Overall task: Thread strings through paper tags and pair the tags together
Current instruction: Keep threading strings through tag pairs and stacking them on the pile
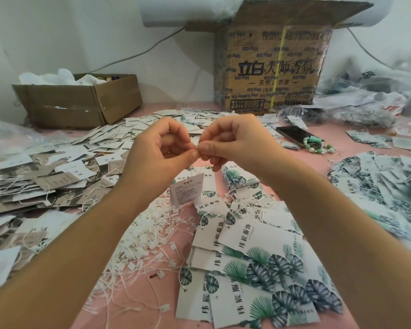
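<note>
Two hands meet mid-air: left hand (159, 148) and right hand (226, 143) pinch string (197, 145), white tag (187, 189) dangling beneath

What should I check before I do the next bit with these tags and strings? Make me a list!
1. Both hands hold the string: left hand and right hand pinch it fingertip to fingertip. Ok.
2. String end locked in its clasp: too small to see. Cannot tell.
3. Hanging tag dangles below the hands. Ok.
4. Second tag paired behind it: cannot tell.
5. Spare string pile lies close, under the arms. Ok.
6. More leaf-print tags lie close. Ok.
</note>
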The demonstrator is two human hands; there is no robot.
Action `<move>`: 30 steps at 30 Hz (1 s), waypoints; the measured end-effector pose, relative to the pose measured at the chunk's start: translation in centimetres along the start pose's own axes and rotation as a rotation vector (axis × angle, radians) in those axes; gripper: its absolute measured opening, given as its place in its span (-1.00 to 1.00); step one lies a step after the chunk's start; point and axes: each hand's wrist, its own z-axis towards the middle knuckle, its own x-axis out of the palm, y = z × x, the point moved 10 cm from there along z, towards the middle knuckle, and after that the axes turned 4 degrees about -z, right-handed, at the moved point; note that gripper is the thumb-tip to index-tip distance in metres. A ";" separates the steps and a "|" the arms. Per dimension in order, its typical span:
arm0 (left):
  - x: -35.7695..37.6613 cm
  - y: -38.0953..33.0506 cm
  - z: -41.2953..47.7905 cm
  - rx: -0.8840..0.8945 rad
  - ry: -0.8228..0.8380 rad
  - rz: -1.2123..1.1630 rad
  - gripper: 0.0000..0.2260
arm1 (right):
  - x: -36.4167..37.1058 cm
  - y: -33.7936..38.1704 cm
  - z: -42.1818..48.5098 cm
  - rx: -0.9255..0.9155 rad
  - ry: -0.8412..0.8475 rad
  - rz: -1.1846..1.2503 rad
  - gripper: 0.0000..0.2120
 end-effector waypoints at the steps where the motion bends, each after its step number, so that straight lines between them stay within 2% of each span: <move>1: 0.0 -0.2 0.0 0.001 0.011 -0.014 -0.77 | 0.0 0.0 0.0 0.000 0.003 0.027 -0.94; 8: 0.1 -0.6 0.0 0.007 0.056 -0.137 -0.77 | 1.8 -0.4 -0.3 0.058 0.129 0.327 -0.90; 11: -0.1 -0.2 0.1 -0.005 0.029 -0.122 -0.79 | 2.5 0.1 -0.4 0.067 0.188 0.469 -0.87; 14: 0.1 0.5 0.2 -0.044 0.046 -0.045 -0.77 | 3.0 0.3 -0.5 0.080 0.213 0.477 -0.83; 18: 2.1 3.3 -0.8 -0.216 0.303 0.144 -0.49 | 2.0 0.3 -0.1 0.057 0.064 0.424 -0.79; 19: 2.4 3.9 -1.2 -0.247 0.354 0.211 -0.49 | 1.4 0.3 0.0 0.044 0.007 0.418 -0.78; 21: 2.6 4.5 -1.4 -0.239 0.389 0.340 -0.63 | 0.0 0.2 0.1 0.022 -0.102 0.420 -0.78; 23: 2.3 4.4 -1.1 -0.169 0.349 0.456 -0.90 | -1.0 0.4 0.0 -0.007 -0.180 0.431 -0.78; 24: 2.0 4.4 -0.8 -0.142 0.311 0.513 -0.94 | -1.5 0.5 -0.1 -0.026 -0.211 0.429 -0.79; 26: 1.2 4.3 -0.5 -0.131 0.221 0.536 -0.88 | -2.1 0.8 -0.3 -0.053 -0.230 0.390 -0.84; 28: 0.2 3.9 -0.2 -0.158 0.116 0.375 -0.91 | -2.2 0.9 -0.6 -0.028 -0.171 0.244 -0.93; 30: -0.7 3.9 -0.1 -0.230 0.009 0.103 -0.89 | -1.5 -0.4 -0.9 0.106 -0.049 0.051 -0.72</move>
